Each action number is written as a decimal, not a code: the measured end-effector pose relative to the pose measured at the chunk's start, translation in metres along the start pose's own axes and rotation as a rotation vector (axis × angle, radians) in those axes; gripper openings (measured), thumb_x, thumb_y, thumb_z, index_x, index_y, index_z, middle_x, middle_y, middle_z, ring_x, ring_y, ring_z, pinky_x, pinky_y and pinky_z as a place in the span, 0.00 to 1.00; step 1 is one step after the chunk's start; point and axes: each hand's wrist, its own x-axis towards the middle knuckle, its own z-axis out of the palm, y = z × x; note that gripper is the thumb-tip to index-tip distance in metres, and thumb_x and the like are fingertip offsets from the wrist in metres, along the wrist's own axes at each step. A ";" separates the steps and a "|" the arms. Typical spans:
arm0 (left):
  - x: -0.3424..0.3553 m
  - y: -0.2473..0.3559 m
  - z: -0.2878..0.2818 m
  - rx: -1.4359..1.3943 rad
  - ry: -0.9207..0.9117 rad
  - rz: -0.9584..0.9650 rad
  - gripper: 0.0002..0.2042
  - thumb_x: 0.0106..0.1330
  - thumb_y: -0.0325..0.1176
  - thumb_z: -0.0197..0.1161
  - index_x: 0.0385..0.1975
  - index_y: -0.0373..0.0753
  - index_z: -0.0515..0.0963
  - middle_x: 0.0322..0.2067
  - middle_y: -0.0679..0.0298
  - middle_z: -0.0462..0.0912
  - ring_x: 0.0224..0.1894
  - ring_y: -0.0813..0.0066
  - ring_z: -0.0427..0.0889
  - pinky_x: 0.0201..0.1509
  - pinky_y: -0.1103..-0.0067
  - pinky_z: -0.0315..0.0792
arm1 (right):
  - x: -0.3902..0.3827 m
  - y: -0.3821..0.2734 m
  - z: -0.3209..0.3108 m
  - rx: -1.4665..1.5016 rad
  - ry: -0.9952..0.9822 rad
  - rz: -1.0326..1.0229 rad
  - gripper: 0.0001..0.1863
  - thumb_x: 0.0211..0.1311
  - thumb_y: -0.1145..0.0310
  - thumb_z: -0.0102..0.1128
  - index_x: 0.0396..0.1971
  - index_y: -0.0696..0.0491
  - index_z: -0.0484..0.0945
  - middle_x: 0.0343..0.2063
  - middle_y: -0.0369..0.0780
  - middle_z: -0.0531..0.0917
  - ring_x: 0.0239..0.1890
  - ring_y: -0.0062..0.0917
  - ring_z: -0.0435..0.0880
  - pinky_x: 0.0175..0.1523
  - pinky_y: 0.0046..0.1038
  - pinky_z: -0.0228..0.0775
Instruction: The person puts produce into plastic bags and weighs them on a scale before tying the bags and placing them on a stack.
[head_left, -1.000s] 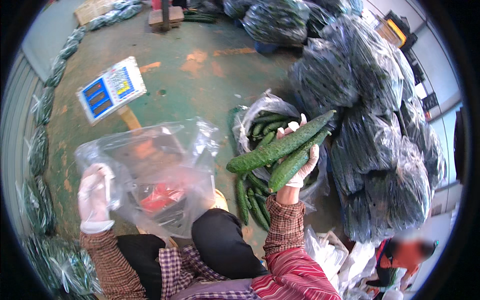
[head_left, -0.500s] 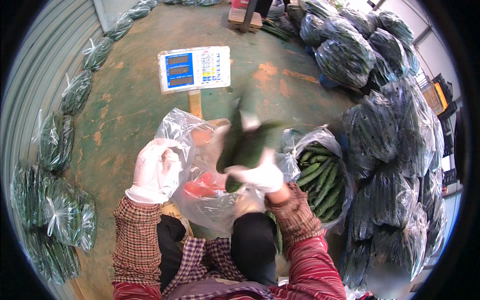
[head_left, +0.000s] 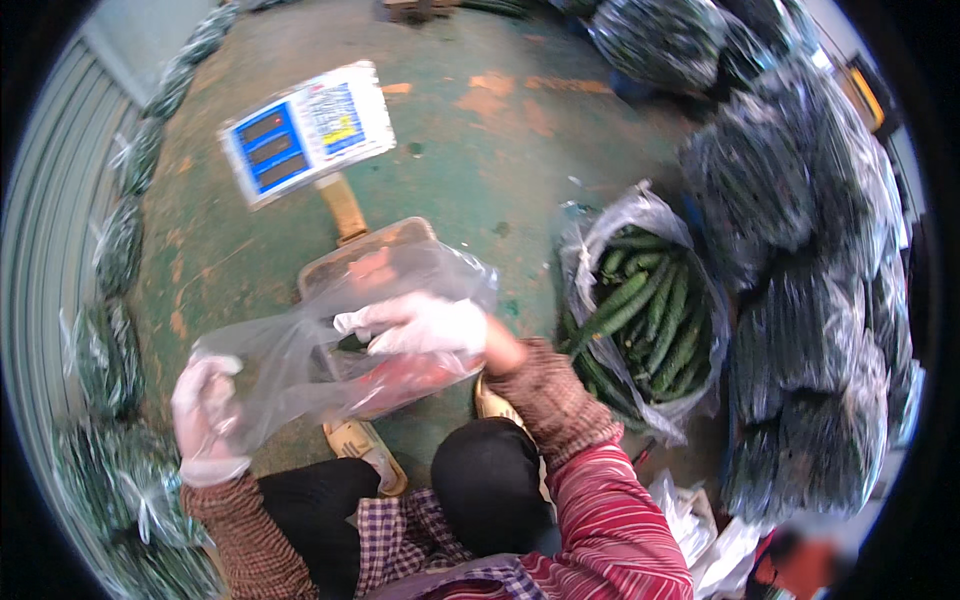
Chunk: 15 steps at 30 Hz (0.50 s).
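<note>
My left hand (head_left: 208,410), in a white glove, pinches the edge of a clear plastic bag (head_left: 285,345) and draws it out to the left. The bag spreads over the metal platform (head_left: 415,230) of a scale, whose blue-and-white display panel (head_left: 308,133) stands beyond on a post. My gloved right hand (head_left: 425,325) is at the bag's mouth. Dark green cucumbers (head_left: 352,343) show between its fingers and thumb, mostly hidden by the hand and the film. Reddish patches show through the bag below that hand.
To the right, an open plastic bag full of cucumbers (head_left: 650,310) stands on the green floor (head_left: 480,180). Stacked bagged cucumbers (head_left: 790,270) line the far right. More filled bags (head_left: 120,360) sit along the corrugated wall at left. My shoes (head_left: 368,455) are close to the scale.
My right hand has brought the cucumbers left and down to the clear bag. My left hand has moved left and nearer, stretching the bag. The view has shifted and turned.
</note>
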 end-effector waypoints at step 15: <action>0.016 -0.014 0.018 0.293 -0.362 0.163 0.13 0.69 0.30 0.49 0.50 0.33 0.71 0.47 0.58 0.78 0.45 0.75 0.79 0.49 0.76 0.76 | -0.168 0.235 -0.062 -0.793 0.439 0.928 0.28 0.49 0.63 0.60 0.52 0.56 0.66 0.44 0.51 0.74 0.49 0.43 0.74 0.53 0.39 0.68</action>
